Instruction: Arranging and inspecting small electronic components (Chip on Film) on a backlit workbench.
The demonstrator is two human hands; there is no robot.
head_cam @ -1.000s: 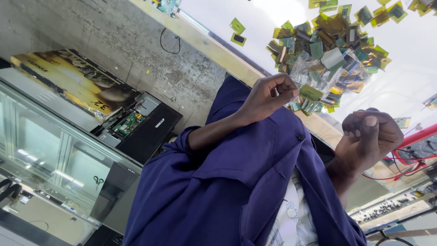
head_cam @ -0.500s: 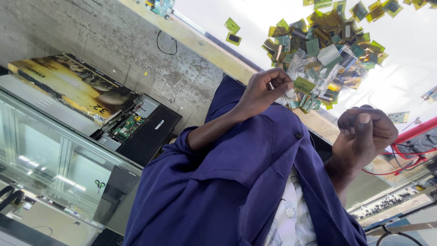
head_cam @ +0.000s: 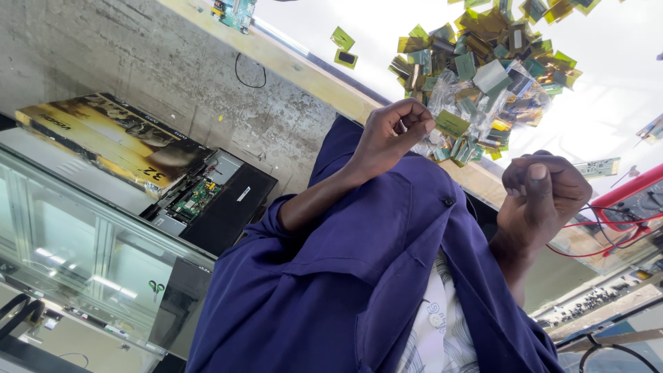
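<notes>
Circuit board (head_cam: 195, 199) in an open black case lies well left of the left hand (head_cam: 388, 138). Its fingertips are pinched together just beside a crinkly clear bag (head_cam: 476, 103) of flat green-gold chips, the grip itself hard to make out. Right hand (head_cam: 542, 197) is a closed fist, red wires (head_cam: 608, 231) beyond it, cut off.

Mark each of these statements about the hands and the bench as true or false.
1. The left hand is curled beside the pile of small green and gold chips. True.
2. The right hand lies flat and open. False: it is closed in a fist.
3. The person's shirt is bright red. False: the dark purple-blue cloth shirt covers the arms.
4. Thin red wires run near the right hand. True.
</notes>
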